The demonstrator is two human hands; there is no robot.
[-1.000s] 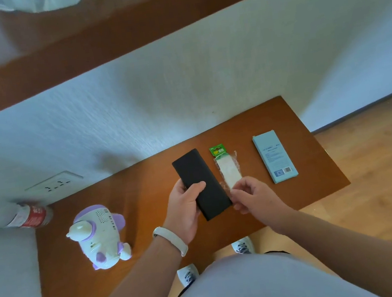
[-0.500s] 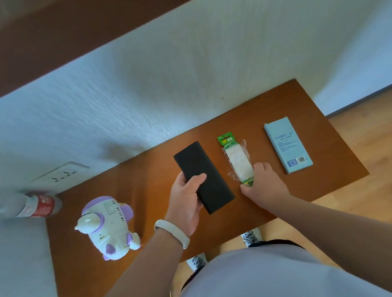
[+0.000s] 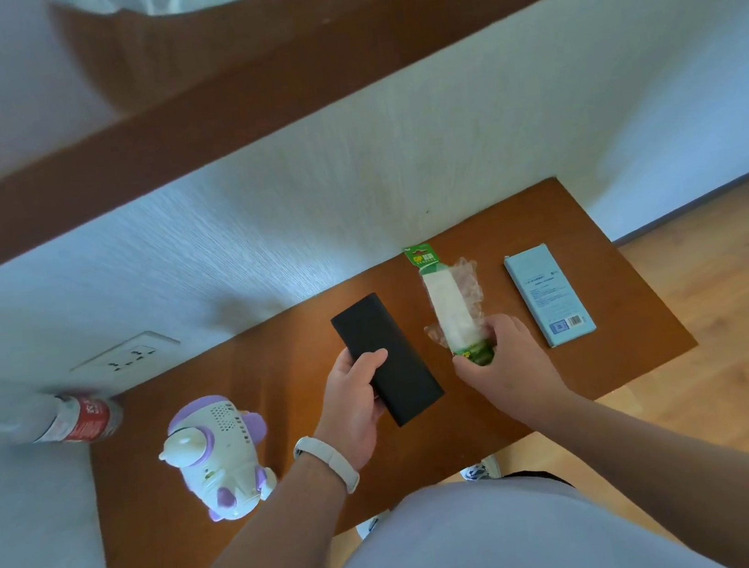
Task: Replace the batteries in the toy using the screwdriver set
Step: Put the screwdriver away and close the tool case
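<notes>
A white and purple toy [image 3: 216,455] stands on the left part of the brown table [image 3: 630,334]. My left hand [image 3: 353,402] grips the near end of a flat black case [image 3: 385,357], thumb across its top. To its right, my right hand [image 3: 505,369] pinches the near green end of a battery blister pack [image 3: 450,307] with crumpled clear plastic. A light blue box [image 3: 549,297] lies further right on the table.
A plastic bottle [image 3: 40,420] with a red label lies at the table's back left, by a wall socket [image 3: 126,359]. A brown shelf [image 3: 242,109] runs overhead along the white wall. Wooden floor [image 3: 730,330] shows to the right, and my shoes [image 3: 478,469] under the table edge.
My right hand has left the black case and taken hold of the battery pack's near end. My left hand keeps its grip on the case. The camera shifted.
</notes>
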